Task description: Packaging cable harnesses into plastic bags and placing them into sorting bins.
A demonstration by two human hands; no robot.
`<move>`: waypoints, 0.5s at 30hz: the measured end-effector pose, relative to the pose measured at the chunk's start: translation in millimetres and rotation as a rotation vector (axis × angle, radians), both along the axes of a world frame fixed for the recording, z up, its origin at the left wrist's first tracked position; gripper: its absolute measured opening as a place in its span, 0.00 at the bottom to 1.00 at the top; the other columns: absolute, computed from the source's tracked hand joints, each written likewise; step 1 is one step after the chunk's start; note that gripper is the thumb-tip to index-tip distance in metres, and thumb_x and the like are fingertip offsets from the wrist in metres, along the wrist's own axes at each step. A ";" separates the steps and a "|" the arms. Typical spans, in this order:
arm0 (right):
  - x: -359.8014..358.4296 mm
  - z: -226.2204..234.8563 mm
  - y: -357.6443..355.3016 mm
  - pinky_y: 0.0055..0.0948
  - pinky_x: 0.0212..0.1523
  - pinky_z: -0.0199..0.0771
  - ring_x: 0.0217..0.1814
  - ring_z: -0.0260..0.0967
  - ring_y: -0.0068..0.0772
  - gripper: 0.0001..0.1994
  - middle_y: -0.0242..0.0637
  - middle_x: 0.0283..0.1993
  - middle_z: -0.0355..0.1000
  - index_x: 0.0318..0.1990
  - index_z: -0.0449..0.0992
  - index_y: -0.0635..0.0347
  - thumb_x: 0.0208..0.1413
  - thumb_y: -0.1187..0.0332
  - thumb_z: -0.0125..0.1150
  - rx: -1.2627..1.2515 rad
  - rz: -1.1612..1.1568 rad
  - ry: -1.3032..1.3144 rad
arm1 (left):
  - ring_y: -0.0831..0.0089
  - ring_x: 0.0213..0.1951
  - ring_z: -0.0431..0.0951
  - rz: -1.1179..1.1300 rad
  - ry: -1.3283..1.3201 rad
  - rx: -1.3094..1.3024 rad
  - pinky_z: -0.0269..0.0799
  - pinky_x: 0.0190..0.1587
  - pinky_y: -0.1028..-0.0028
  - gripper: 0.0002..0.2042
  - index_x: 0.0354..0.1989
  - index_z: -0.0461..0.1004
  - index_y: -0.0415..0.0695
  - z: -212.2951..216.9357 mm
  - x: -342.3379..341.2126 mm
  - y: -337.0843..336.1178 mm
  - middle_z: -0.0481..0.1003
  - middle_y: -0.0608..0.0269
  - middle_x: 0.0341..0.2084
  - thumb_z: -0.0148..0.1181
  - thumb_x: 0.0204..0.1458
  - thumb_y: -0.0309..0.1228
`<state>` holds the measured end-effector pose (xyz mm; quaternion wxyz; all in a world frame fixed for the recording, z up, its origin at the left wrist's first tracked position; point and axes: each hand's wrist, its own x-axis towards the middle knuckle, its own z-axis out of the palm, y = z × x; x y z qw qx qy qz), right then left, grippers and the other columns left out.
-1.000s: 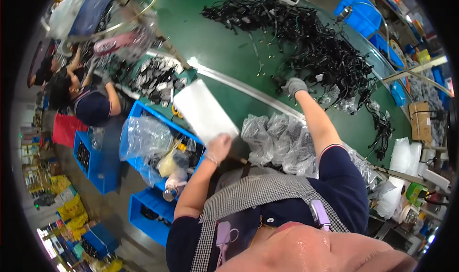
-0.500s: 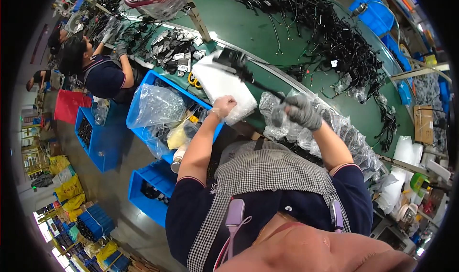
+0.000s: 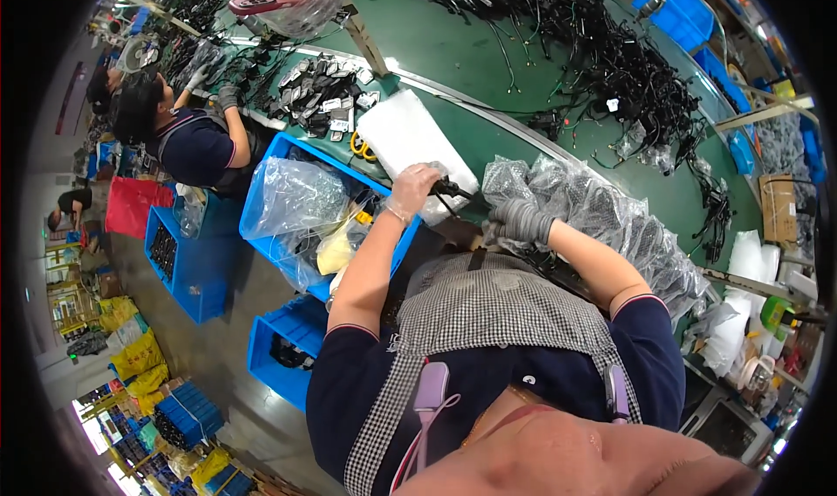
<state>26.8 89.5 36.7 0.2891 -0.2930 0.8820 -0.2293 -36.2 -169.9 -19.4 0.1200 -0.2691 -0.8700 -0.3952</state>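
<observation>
Peering down through the head camera, I find the left hand (image 3: 415, 189) closed at the fingertips on a short black cable bundle (image 3: 448, 187), thumb and fingers drawn together with little gap that I can make out. That bundle sits just right of those fingers, at the near end of a stack of white foam sheets (image 3: 408, 132), with a loose black cord hanging from it toward the worn apron (image 3: 497, 313). Near it on the other side, the right hand (image 3: 521, 220) wears a grey glove; its fingers curl inward, and I cannot tell from here whether they have hold of anything. Against that glove, or just behind it, bubble-wrapped bundles (image 3: 580, 219) run along the near edge of the green table (image 3: 462, 50). By the left edge of the foam I pick out yellow-handled scissors (image 3: 362, 146), and past them a heap of black and grey parts (image 3: 323, 97). Farther over on the right, a wide tangle of black cables (image 3: 615, 86) spreads across the tabletop. Left of the left forearm stands a blue crate (image 3: 336, 164) holding a clear plastic bag (image 3: 301, 201) and a pale yellow bundle (image 3: 336, 252). Beyond it, on the left, I see a co-worker (image 3: 199, 152) in a dark shirt with both gloved hands among more cables, and a red bag (image 3: 135, 207) nearby
</observation>
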 end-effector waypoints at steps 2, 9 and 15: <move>-2.6 7.4 2.9 0.36 0.34 0.69 0.31 0.70 0.45 0.14 0.46 0.28 0.72 0.34 0.75 0.59 0.46 0.59 0.54 -0.126 -0.137 -0.094 | 0.60 0.26 0.71 -0.033 0.121 -0.159 0.68 0.30 0.68 0.05 0.29 0.73 0.44 17.7 6.9 -7.2 0.70 0.58 0.21 0.56 0.42 0.21; 12.3 28.3 1.2 0.35 0.31 0.69 0.27 0.70 0.41 0.11 0.47 0.25 0.71 0.33 0.75 0.61 0.47 0.63 0.55 -0.277 -0.280 -0.064 | 0.62 0.24 0.70 -0.023 0.267 -0.163 0.67 0.26 0.68 0.08 0.28 0.72 0.45 62.4 7.7 -23.8 0.68 0.62 0.19 0.56 0.38 0.20; 24.0 43.5 5.1 0.35 0.29 0.69 0.25 0.69 0.43 0.11 0.46 0.23 0.70 0.31 0.75 0.61 0.47 0.62 0.54 -0.275 -0.358 -0.085 | 0.63 0.24 0.70 -0.009 0.338 -0.256 0.67 0.25 0.68 0.09 0.28 0.72 0.46 84.2 17.6 -18.8 0.68 0.63 0.19 0.54 0.36 0.21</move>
